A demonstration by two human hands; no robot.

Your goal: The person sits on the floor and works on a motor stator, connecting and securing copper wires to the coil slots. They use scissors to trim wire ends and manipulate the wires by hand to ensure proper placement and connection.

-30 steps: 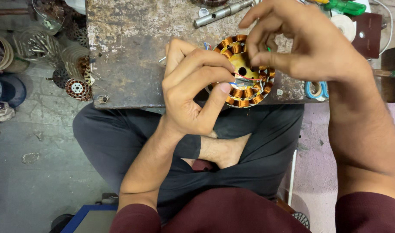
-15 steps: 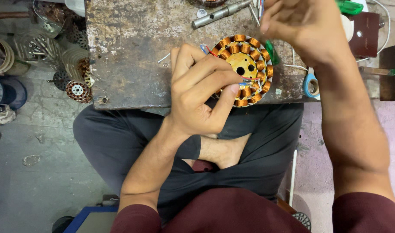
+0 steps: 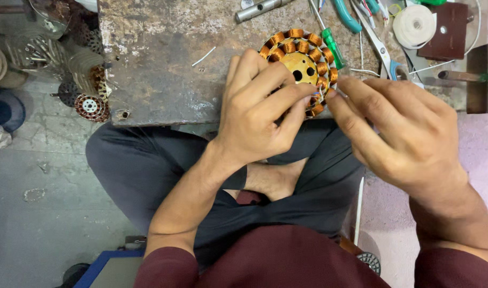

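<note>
A round motor stator [image 3: 300, 58] with copper coils around a yellow hub lies on the worn metal-topped bench [image 3: 164, 64], near its front edge. My left hand [image 3: 260, 112] covers the stator's near left part, fingers pressed on the coils. My right hand [image 3: 404, 133] sits just right of it, fingertips pinched at the stator's right rim, where a thin white sleeve or wire end [image 3: 323, 93] sticks out. Whether the right fingers grip that piece is hard to tell.
Behind the stator lie a green-handled screwdriver [image 3: 332, 48], scissors [image 3: 382, 50], teal-handled pliers [image 3: 346, 15], a metal rod [image 3: 262, 9], and a white tape roll [image 3: 414, 25] beside a brown block [image 3: 451, 29]. More stators and coils [image 3: 89, 106] litter the floor at left. My crossed legs sit below the bench.
My right hand came down from above the stator to its right rim, close to the left hand. The left hand stayed on the stator, shifting slightly.
</note>
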